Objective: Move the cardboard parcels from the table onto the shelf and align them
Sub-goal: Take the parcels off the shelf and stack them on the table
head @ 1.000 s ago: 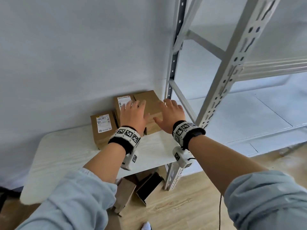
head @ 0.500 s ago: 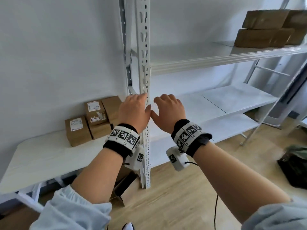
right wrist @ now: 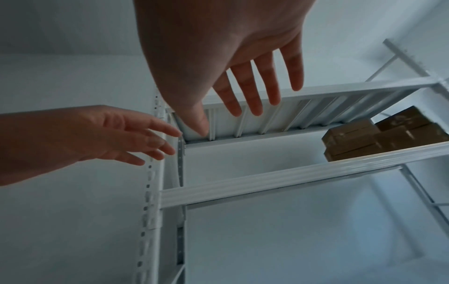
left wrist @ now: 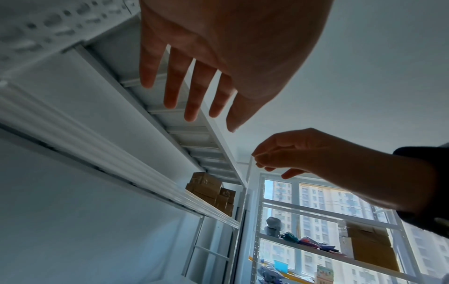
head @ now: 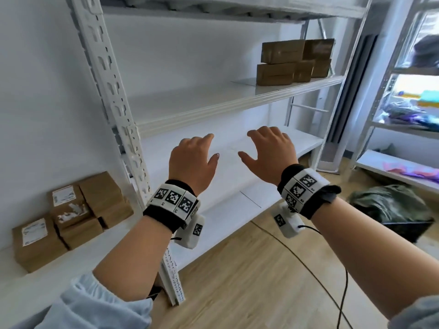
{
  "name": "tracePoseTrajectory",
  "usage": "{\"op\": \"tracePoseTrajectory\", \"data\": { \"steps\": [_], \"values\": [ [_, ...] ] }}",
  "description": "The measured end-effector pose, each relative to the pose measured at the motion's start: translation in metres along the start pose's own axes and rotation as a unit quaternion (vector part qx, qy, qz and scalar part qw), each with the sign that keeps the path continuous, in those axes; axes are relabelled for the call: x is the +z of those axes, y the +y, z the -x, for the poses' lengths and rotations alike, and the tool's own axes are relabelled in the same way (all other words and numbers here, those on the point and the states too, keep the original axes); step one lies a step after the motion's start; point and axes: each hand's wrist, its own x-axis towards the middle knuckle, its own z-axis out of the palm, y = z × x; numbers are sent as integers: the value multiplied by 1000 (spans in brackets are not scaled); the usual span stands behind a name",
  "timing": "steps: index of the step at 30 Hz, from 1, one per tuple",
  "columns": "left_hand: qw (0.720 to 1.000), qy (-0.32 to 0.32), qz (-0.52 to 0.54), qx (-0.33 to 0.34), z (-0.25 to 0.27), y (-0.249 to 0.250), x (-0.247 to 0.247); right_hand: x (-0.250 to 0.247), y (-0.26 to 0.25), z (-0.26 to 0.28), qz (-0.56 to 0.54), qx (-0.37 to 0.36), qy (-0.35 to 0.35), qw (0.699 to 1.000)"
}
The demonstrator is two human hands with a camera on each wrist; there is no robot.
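Note:
Several brown cardboard parcels [head: 71, 210] with white labels stand on the white table [head: 28, 288] at the lower left, against the wall. More parcels [head: 294, 60] are stacked at the right end of the middle shelf board [head: 237, 98]; they also show as parcels [left wrist: 211, 190] and parcels [right wrist: 379, 138] in the wrist views. My left hand [head: 192, 157] and right hand [head: 268, 150] hover side by side in front of the bare lower shelf board [head: 225, 181]. Both hold nothing. The left fingers [left wrist: 194, 86] and right fingers [right wrist: 255, 92] hang relaxed and spread.
A perforated white upright post [head: 114, 110] separates the table from the shelf bay. A second rack [head: 415, 110] with colourful items stands at the right. A dark green bag [head: 389, 207] and a black cable [head: 308, 269] lie on the wooden floor.
Both hands have left the parcels on the table and swung right, empty, to the front of the shelf. They are now further apart. The view has turned right with them.

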Motion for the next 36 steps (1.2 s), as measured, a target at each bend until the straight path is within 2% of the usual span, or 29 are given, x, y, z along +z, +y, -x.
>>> {"op": "tracePoseTrajectory", "data": {
  "steps": [8,15,23,30,36],
  "values": [
    [998,1,-19,64,-128,10,67,36,66,-83,59,34,13,998],
    [995,4,-26,96,-244,24,104,56,120,-167,90,64,28,993],
    [993,-1,-22,117,-332,59,163,90,193,-229,106,89,33,990],
    [993,-1,-25,114,-406,107,226,134,281,-281,90,90,39,991],
    [995,32,-49,78,-508,163,275,164,389,-368,73,45,60,994]
  ]
}}
